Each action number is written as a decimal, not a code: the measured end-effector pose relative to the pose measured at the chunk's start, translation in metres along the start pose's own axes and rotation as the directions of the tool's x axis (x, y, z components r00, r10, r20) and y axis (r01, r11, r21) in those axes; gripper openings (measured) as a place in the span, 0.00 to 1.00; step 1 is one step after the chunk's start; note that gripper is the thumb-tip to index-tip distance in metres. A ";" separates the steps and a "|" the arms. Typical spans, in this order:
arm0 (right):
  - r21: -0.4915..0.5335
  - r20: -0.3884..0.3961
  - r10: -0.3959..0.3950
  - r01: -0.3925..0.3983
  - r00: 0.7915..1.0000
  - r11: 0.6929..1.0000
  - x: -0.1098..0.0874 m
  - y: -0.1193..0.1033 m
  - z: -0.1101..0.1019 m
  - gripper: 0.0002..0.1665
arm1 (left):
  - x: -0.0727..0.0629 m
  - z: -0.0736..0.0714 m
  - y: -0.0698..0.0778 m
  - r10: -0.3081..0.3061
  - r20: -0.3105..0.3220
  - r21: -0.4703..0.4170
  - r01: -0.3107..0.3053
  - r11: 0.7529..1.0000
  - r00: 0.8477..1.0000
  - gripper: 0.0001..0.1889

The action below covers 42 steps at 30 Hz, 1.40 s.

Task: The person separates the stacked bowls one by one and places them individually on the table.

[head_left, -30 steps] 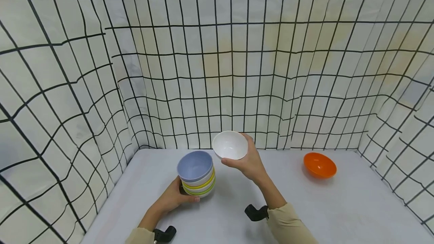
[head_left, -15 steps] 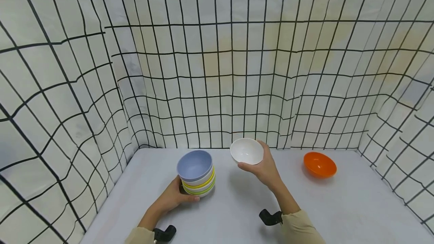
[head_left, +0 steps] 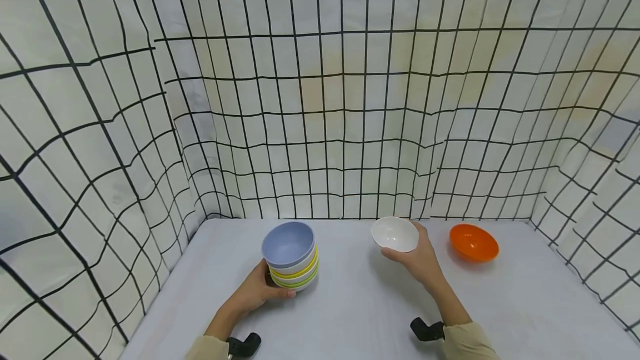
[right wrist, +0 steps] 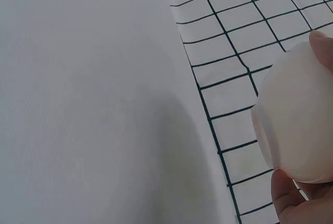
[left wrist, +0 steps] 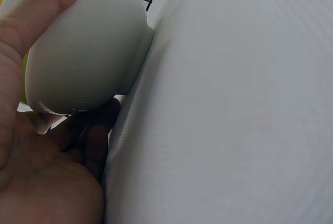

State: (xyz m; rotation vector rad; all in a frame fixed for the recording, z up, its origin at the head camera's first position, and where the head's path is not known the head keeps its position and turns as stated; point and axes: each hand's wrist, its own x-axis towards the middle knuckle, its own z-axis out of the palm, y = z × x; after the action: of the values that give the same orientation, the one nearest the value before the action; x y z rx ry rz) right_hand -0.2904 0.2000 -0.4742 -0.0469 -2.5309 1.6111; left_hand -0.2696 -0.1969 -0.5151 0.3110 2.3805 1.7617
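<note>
A stack of bowls (head_left: 288,245) stands on the left half of the table, light blue on top with white, yellow and green rims below. My left hand (head_left: 255,288) curls round the lower part of this stack, thumb along the near side. In the left wrist view the white bottom bowl (left wrist: 88,47) shows its foot on the cloth. Above the table, right of the middle, my right hand (head_left: 417,254) grips a white bowl (head_left: 394,233) by its side, tilted with its inside toward me. The right wrist view shows this bowl's underside (right wrist: 296,115) and its shadow below.
An orange bowl (head_left: 473,243) sits at the back right, close to my right hand. The table (head_left: 350,315) has a white cloth. Walls of white fabric with a black grid (head_left: 320,126) rise behind and at both sides.
My right hand has carried the white bowl rightward and lower, away from the stack and nearer the orange bowl. The left hand and the stack have stayed in place.
</note>
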 end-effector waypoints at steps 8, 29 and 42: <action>-0.076 -0.023 0.080 -0.081 0.997 0.994 0.005 0.026 -0.018 0.70 | 0.000 0.001 0.000 0.006 0.005 0.010 -0.006 1.000 1.000 0.59; -0.112 -0.006 0.130 -0.130 0.992 0.985 0.009 0.049 -0.039 0.69 | 0.000 0.000 0.000 -0.005 -0.001 0.000 0.005 1.000 1.000 0.59; -0.105 0.047 0.135 -0.129 0.990 0.986 0.010 0.057 -0.043 0.72 | 0.000 0.000 0.000 -0.005 0.001 -0.001 0.005 1.000 1.000 0.60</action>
State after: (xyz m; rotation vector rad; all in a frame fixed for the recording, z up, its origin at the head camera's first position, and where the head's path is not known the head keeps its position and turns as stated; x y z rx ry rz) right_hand -0.2971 0.2639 -0.5064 -0.1887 -2.7022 1.5468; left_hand -0.2700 -0.1973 -0.5153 0.3052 2.3777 1.7608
